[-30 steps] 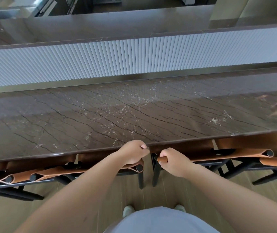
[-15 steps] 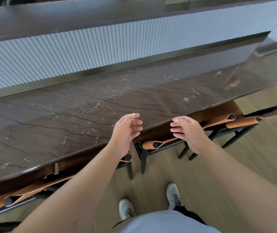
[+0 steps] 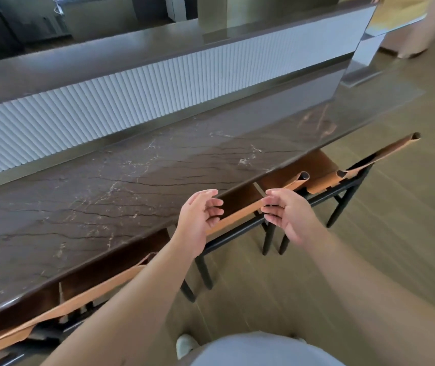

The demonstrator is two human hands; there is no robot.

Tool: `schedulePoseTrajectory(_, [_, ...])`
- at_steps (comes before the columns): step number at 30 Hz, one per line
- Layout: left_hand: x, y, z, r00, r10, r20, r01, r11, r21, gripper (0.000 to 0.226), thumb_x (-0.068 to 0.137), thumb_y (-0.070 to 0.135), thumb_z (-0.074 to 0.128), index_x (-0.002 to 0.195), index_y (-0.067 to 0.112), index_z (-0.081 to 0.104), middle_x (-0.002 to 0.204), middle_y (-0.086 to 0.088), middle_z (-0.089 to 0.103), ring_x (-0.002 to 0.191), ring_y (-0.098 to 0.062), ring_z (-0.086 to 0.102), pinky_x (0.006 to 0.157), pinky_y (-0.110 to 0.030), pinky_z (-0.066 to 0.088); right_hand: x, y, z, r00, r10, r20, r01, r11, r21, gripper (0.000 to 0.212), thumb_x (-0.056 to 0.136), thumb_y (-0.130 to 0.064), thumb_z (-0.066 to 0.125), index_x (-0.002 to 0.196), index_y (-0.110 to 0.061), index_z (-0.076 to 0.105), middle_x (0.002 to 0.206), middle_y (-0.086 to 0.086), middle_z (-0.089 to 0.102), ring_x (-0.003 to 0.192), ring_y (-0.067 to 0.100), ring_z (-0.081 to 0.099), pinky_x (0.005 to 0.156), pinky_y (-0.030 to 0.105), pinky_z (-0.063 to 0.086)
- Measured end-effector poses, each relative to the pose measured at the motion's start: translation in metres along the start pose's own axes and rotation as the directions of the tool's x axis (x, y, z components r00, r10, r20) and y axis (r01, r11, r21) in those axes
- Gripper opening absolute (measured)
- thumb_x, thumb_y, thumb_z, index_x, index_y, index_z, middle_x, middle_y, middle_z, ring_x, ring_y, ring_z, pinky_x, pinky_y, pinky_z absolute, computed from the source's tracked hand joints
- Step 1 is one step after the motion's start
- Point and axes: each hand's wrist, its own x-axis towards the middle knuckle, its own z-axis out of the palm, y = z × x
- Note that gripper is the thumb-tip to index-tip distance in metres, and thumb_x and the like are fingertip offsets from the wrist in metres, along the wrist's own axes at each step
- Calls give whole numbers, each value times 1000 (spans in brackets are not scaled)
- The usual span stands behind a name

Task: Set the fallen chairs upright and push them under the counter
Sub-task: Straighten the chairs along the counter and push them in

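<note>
1. The chairs (image 3: 240, 220) stand upright in a row, seats tucked under the near edge of the table (image 3: 121, 196); only their tan leather backs and black legs stick out over the floor (image 3: 369, 260).
2. The row runs along the table edge, lower left to upper right, each back's long axis parallel to that edge. The far right chair (image 3: 385, 154) sits a little further out (its back angled away from the edge).
3. Open wood floor lies behind the chairs and to the right.
4. The left hand (image 3: 197, 217) hovers above the table edge, fingers loosely curled, holding nothing.
5. The right hand (image 3: 287, 215) hovers over the middle chair's back, fingers half curled, its grip empty; whether the fingertips brush the leather I cannot tell.
6. A ribbed white panel (image 3: 131, 101) rises behind the table.
</note>
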Motion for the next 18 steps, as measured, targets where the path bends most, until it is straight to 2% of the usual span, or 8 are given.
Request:
schedulePoseTrajectory(6, [-20,-31,101,999,-25,-21,26,1000,13,20,92,18,64,110,12,69,87,-7,71,74,-18,64,72,-31,49,2,-25,-100,1000,-8,-1,8,1000,26,19,99,-21,55,109,-12,68,94,9,75,91,25,72,75,35,56])
schedulePoseTrajectory(13, [-31,-70,200,1000,-8,7,8,998,59,21,89,21,67,108,13,68,86,-4,71,73,-16,66,75,-31,50,9,-48,-209,999,-31,36,29,998,58,22,99,-22,54,113,-11,67,98,10,74,90,24,70,74,34,54])
schedulePoseTrajectory(18, [-33,-83,230,1000,4,30,-7,994,112,26,92,23,63,115,11,65,87,-4,69,78,-18,65,76,-32,50,9,-59,-262,998,-38,45,36,998,56,21,100,-22,54,113,-12,67,100,11,72,92,25,69,85,39,56])
